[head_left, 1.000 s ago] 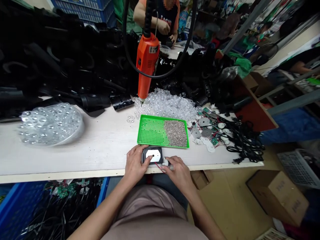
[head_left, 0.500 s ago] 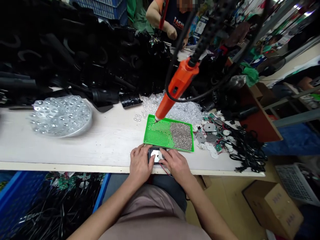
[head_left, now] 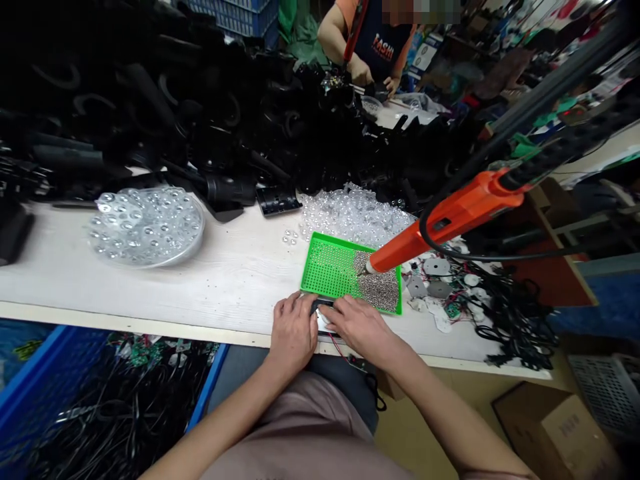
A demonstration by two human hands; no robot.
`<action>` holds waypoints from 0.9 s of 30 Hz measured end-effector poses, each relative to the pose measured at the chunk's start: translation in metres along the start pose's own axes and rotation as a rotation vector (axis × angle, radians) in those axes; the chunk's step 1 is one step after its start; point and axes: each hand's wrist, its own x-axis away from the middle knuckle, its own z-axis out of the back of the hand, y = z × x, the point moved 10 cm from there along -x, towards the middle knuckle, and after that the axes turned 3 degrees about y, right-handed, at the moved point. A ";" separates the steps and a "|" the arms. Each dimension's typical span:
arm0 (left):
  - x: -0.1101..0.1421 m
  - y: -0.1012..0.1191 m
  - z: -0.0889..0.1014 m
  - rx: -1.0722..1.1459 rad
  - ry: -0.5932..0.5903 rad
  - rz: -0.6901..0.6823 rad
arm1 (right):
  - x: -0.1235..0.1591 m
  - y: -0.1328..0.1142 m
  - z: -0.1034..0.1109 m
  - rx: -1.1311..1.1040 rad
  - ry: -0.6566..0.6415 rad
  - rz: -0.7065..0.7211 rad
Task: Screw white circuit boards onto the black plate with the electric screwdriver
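At the table's front edge lies a small black plastic housing [head_left: 321,303] with a white plate [head_left: 324,321] in it. Red wire [head_left: 337,345] trails from it over the edge. My left hand [head_left: 295,331] grips the housing's left side, thumb along the plate. From the right, my right hand [head_left: 364,328] has its fingers curled over the housing and pressed on the plate, hiding much of it. Just beyond is a green perforated tray [head_left: 326,273] with small metal screws [head_left: 380,291] heaped in its right part. An orange electric screwdriver [head_left: 425,230] hangs over it, tip at the screws.
Clear lenses fill a plastic bowl [head_left: 200,235] on the left and form a pile [head_left: 355,210] behind the tray. Black casings [head_left: 200,120] are heaped behind. Wired boards and cables [head_left: 520,337] lie right. A blue crate [head_left: 210,380] stands below; a co-worker [head_left: 367,50] works opposite.
The screwdriver has swung right, from the tray's left part to the screws. My right hand's fingers have moved forward over the housing, covering more of it. The view has shifted slightly.
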 end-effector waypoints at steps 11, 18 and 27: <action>0.003 -0.001 0.007 0.079 0.079 -0.057 | 0.011 0.032 -0.016 -0.666 0.234 -0.265; -0.006 0.014 0.010 0.203 0.059 -0.228 | 0.019 0.037 -0.012 -0.851 0.161 -0.248; -0.008 0.014 0.006 0.178 0.097 -0.223 | -0.011 0.135 0.114 -0.932 0.906 -0.462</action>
